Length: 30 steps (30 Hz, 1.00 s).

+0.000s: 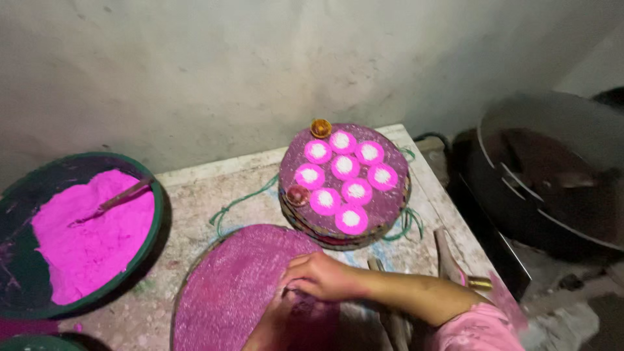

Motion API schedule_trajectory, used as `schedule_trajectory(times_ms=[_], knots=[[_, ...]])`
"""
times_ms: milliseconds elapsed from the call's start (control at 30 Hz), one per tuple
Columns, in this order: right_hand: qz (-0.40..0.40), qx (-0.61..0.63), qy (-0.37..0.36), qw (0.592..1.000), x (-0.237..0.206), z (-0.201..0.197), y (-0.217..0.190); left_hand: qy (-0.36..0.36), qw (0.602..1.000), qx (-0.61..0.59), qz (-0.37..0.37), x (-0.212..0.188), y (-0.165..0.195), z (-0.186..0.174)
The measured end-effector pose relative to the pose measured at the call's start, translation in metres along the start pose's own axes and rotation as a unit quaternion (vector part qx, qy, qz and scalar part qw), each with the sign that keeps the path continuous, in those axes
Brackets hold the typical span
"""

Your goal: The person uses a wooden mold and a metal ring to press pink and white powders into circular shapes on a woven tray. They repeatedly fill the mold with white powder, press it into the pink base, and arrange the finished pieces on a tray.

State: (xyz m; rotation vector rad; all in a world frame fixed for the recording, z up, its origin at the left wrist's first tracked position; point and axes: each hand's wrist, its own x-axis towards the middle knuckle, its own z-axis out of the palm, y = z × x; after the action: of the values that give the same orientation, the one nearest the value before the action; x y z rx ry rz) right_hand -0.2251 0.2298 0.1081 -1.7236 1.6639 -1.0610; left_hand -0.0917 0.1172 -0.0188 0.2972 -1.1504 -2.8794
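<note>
A round tray point(221, 292) dusted with pink powder lies on the table in front of me. My right hand point(322, 276) reaches in from the right, fingers curled together over the tray's right side. My left hand point(276, 322) sits just beneath it on the tray, fingers pinched against the right hand. What they pinch between them is hidden. Behind stands a stack of round trays point(380, 208); the top one carries several pink powder discs point(344, 167) with white centres, plus two small clay cups point(321, 128).
A large dark green basin point(19, 273) of loose pink powder with a stick in it sits at the left. Green string point(237, 201) trails across the table. A big dark metal pan point(552, 169) stands on the floor at the right. Wooden sticks point(445, 253) lie by my right arm.
</note>
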Motion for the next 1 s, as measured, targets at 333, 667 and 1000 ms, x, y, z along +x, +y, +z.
schedule_trajectory(times_ms=[333,667,1000], knots=[[0.264,-0.270,0.453,0.808,-0.107,-0.140,0.107,0.240,0.913,0.313,0.104,-0.099,0.033,-0.041],[0.352,-0.067,0.372,0.856,-0.136,-0.028,0.030,0.509,0.847,0.109,0.106,-0.214,0.011,-0.075],[0.274,0.374,0.511,0.724,-0.108,0.203,0.019,0.233,0.951,-0.198,-0.054,-0.194,0.004,-0.079]])
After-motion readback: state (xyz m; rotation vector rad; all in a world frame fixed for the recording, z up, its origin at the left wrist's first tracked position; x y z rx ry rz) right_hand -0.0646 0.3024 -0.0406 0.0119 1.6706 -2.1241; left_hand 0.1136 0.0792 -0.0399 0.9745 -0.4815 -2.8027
